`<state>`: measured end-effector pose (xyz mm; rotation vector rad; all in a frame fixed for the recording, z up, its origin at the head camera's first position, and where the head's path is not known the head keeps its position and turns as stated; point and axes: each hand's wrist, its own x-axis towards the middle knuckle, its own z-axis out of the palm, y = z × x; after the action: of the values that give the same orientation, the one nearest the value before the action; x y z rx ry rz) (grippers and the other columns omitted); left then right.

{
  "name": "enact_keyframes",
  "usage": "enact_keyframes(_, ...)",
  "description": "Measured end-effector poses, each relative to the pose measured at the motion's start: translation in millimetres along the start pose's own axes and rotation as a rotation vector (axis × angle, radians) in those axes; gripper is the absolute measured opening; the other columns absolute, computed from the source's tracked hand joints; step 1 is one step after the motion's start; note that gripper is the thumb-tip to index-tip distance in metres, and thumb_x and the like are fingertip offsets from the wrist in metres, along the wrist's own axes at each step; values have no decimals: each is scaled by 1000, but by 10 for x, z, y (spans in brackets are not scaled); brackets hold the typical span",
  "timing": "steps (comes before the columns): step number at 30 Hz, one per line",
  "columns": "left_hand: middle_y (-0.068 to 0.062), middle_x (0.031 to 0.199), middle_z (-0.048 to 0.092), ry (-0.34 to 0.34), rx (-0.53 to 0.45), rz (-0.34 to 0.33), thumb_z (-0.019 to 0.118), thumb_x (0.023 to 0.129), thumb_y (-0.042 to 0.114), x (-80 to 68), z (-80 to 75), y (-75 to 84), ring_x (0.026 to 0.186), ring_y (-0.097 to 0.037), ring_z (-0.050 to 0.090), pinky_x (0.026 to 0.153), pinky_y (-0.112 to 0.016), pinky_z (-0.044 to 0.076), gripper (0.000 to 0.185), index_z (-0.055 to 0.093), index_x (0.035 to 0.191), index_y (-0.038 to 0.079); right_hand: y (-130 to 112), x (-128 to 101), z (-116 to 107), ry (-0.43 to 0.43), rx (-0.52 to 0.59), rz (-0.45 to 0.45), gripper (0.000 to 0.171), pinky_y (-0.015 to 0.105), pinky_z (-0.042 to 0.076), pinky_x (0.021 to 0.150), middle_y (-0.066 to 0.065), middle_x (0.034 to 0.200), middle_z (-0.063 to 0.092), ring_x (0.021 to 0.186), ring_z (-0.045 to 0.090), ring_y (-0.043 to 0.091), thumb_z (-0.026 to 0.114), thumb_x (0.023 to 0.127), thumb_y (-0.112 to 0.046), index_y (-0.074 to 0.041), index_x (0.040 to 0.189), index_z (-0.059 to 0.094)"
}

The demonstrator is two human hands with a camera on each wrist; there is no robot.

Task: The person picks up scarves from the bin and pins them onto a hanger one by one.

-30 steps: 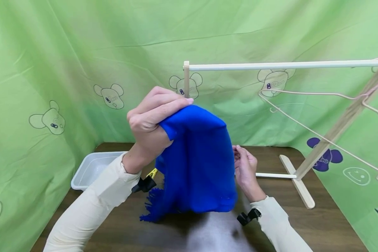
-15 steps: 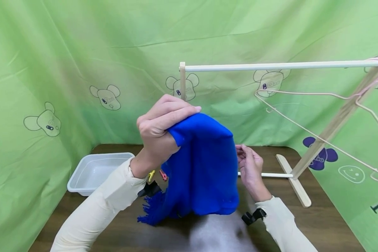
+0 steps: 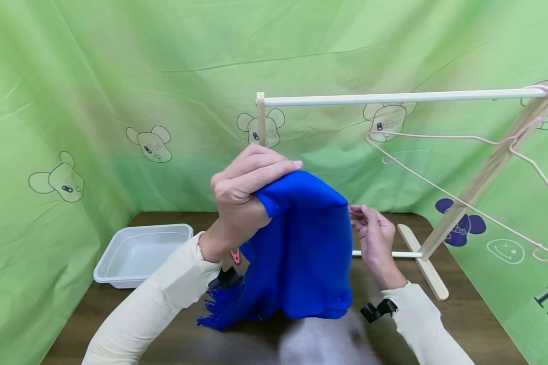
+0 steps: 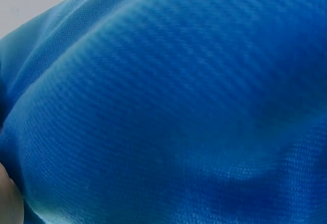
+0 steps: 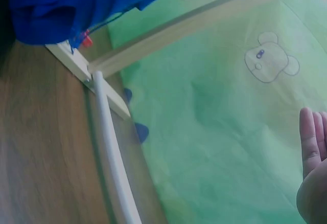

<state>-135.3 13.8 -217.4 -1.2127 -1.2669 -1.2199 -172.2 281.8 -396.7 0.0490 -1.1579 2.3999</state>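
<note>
Above table (image 3: 475,324): left hand (image 3: 242,195) grips blue scarf (image 3: 301,248), hanging vertically, fringe down.

A staged recording booth: green cartoon-print backdrop (image 3: 118,76) drapes around a brown table (image 3: 475,324).

Tub (image 3: 141,253) left, scarf (image 3: 301,248) centre, rack (image 3: 406,96) behind right.
</note>
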Motion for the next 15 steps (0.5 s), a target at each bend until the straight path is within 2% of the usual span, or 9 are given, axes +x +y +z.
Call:
enact_keyframes(10, -19, 85, 75, -22, -31, -23, 58, 89, -10, -44, 79, -1, 83, -26, 68, 77, -34, 59, 19, 78, 89, -9, -222, 61, -112, -155, 5, -147, 22, 32, 63, 68, 22, 86, 76, 75, 77, 26, 56, 101, 2, 16, 93, 71)
enact_keyframes(15, -19, 86, 76, -24, -57, -45, 59, 89, -10, -67, 121, 10, 83, -25, 68, 77, -34, 59, 18, 77, 90, -9, -370, 92, -121, -167, 24, -187, 22, 38, 63, 71, 25, 89, 75, 81, 77, 30, 58, 100, 2, 21, 96, 68)
